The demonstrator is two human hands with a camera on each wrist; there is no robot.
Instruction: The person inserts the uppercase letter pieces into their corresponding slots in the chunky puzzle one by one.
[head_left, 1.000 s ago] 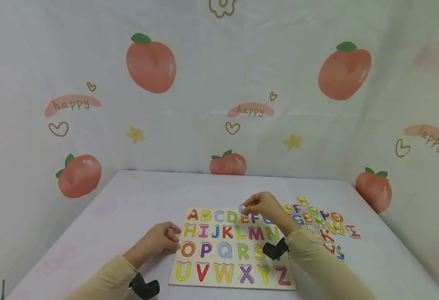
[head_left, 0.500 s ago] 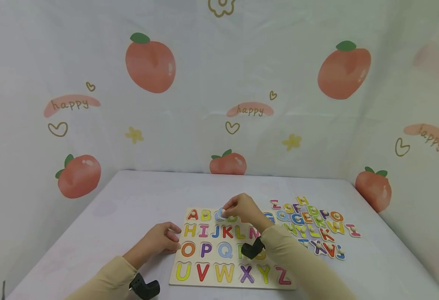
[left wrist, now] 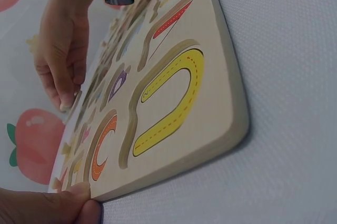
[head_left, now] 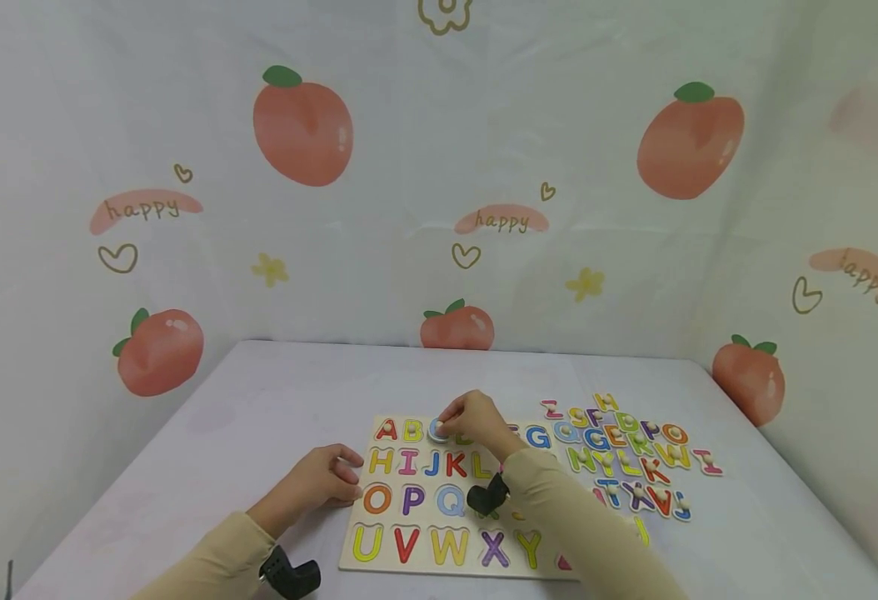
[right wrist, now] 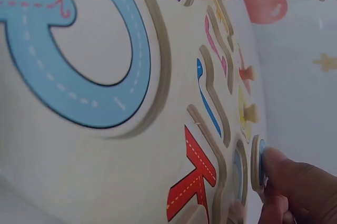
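A wooden alphabet board (head_left: 427,558) lies on the table, with colored letter recesses in rows. My right hand (head_left: 478,421) pinches a light blue, rounded letter piece (head_left: 436,431) by its knob at the C recess in the top row. In the right wrist view this letter piece (right wrist: 257,163) is slightly raised off its recess (right wrist: 239,174). Beside it, the knobbed red A (head_left: 386,430) and yellow B (head_left: 412,430) sit in the board. My left hand (head_left: 321,479) rests against the board's left edge, its thumb (left wrist: 73,195) touching the rim.
Several loose knobbed letter pieces are spread right of the board, among them a red K (head_left: 655,471), an orange O (head_left: 675,433) and a pink I (head_left: 706,462). A fruit-patterned cloth (head_left: 379,250) hangs behind the white table (head_left: 304,383). My right forearm covers the board's lower right part.
My right hand has carried the light blue letter piece leftward from above the E to the C recess and lowered it. My left hand has stayed at the board's edge.
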